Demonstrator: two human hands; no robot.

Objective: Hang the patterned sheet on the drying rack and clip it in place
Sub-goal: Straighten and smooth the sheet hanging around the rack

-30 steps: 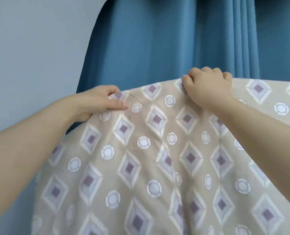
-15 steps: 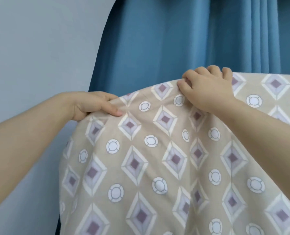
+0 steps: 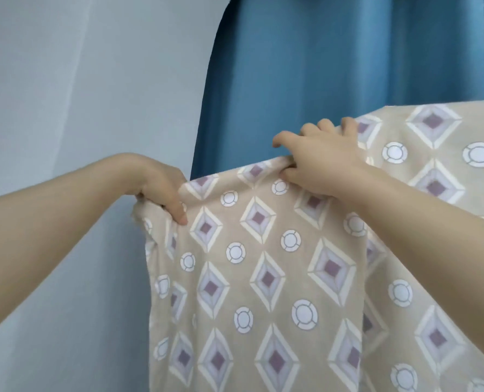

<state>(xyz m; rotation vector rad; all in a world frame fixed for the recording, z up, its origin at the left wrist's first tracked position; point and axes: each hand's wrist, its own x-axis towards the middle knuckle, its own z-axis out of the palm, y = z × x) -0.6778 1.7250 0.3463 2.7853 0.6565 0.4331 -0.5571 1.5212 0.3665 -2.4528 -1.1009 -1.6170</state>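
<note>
Two hands grasping one patterned sheet [image 3: 263,264], left hand [image 3: 161,190] pinching its corner, right hand [image 3: 320,162] gripping its top fold

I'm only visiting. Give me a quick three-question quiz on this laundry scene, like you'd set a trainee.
1. True or false: the left hand grips an upper corner of the sheet.
2. What hangs behind the sheet? A) blue curtain B) mirror C) shelf
3. Fill in: the right hand pinches the sheet's ___ edge.
Key: 1 true; 2 A; 3 top.
</note>
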